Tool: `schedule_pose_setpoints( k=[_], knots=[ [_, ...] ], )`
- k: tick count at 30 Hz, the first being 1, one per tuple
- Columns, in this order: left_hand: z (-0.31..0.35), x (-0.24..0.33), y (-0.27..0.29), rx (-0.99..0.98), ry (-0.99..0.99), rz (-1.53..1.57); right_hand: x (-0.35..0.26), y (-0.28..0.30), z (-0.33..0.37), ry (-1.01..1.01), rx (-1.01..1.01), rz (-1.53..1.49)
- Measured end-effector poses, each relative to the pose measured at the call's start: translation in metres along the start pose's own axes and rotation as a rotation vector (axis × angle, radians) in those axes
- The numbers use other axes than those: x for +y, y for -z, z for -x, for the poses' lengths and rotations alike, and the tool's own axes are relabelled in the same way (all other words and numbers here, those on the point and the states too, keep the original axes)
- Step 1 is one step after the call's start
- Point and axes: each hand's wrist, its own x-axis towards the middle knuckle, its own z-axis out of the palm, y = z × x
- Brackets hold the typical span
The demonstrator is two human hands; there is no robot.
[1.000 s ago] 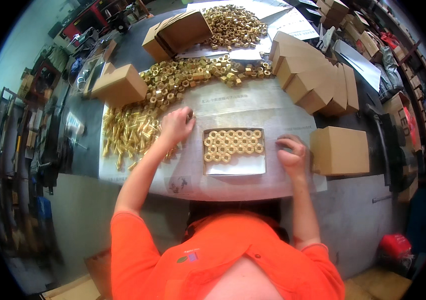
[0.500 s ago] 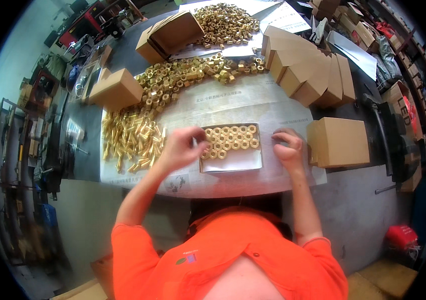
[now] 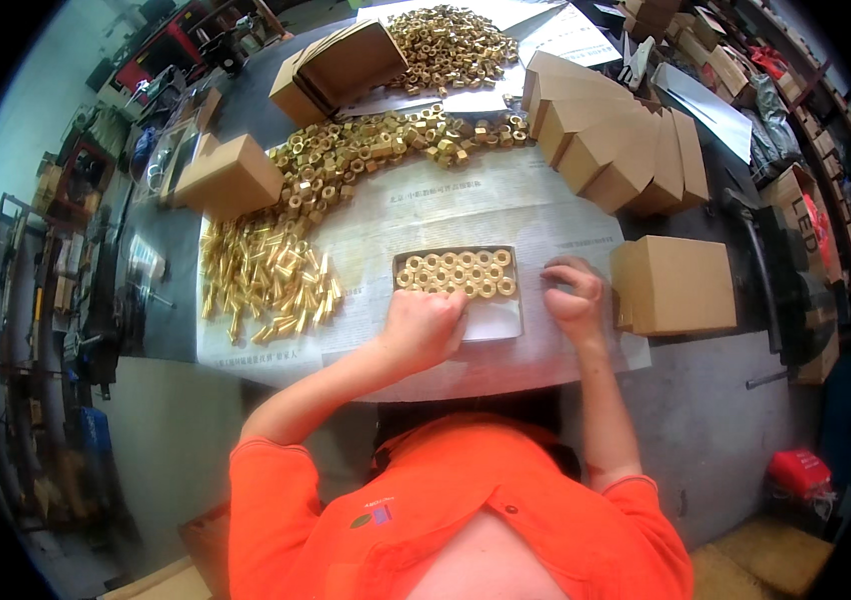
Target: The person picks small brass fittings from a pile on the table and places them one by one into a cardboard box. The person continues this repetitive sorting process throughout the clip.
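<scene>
A shallow open box (image 3: 494, 325) with a white bottom lies in front of me, its far part filled with rows of brass nuts (image 3: 461, 272) standing on end. My left hand (image 3: 426, 325) is over the near left corner of the box, closed, its knuckles up. Its fingertips are hidden against the nearest row, so what they hold cannot be seen. Just right of the box, my right hand (image 3: 576, 295) rests on the paper-covered table, fingers loosely bent and a little apart, with nothing visible in them.
Slender brass fittings (image 3: 271, 280) lie heaped at the left, joining a band of larger brass nuts (image 3: 376, 145). Another nut pile (image 3: 456, 45) is at the back. Cardboard boxes stand at left (image 3: 236, 175), back (image 3: 346, 65) and right (image 3: 676, 285), with overlapping cartons (image 3: 611, 140) at far right.
My left hand has moved from the box's left edge to the right and nearer me, over its near left part, and turned knuckles up. My right hand has stayed in place.
</scene>
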Motion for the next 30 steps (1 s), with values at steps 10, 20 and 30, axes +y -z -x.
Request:
schedule_pose_setpoints(
  k=[10, 20, 30],
  knots=[
    [-0.024, -0.074, 0.046, 0.124, 0.313, 0.159, -0.002, -0.001, -0.001, -0.015, 0.019, 0.007],
    [-0.068, -0.193, 0.015, 0.058, 0.403, -0.456, 0.003, 0.001, -0.001, 0.012, 0.001, -0.006],
    [-0.057, -0.171, 0.029, -0.181, 0.519, 0.467, 0.001, -0.001, -0.001, 0.008, 0.007, -0.002]
  ],
)
